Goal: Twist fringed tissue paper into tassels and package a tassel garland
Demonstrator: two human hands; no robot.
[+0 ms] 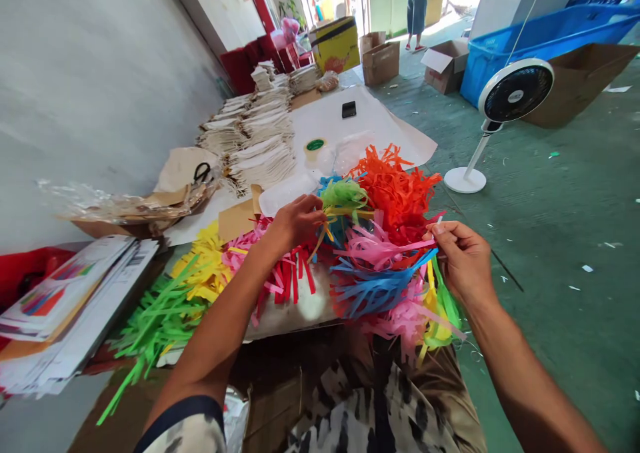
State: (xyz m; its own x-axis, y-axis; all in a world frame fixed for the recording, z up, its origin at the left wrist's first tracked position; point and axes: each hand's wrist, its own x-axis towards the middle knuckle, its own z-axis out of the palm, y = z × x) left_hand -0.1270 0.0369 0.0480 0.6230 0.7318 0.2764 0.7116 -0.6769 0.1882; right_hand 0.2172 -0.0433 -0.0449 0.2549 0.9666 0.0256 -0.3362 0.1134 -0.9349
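A seated person's two bare hands work over a table [313, 310] heaped with brightly coloured fringed strips. The right hand [463, 260] is nearly closed, thumb and fingers pinching the ends of a multicoloured fringe [383, 290] of pink, blue, green and yellow, which hangs across the table's near right corner toward the lap. This hand appears against the green floor [565, 240], beyond the pile's right side. The left hand [300, 220] has its fingers curled narrow beside a light green fringe [345, 194]; whether it grips a strand I cannot tell. A red-orange fringe [400, 186] rises between and behind the hands.

Left of the left forearm, a yellow fringe [200, 260] and a bright green fringe [160, 316] crowd the table, the green one spilling over the near edge. Printed papers [75, 293] lie farther left, by the wall [100, 73], so that side is tight. Stacks of white bundles [265, 123] line the table's far left. A white sheet [380, 123] covers its far right, bearing a tape roll [315, 145] and a small black object [349, 109].

To the right, floor dotted with scraps opens widely around a white standing fan [517, 96], with a blue bin [500, 43] behind it.
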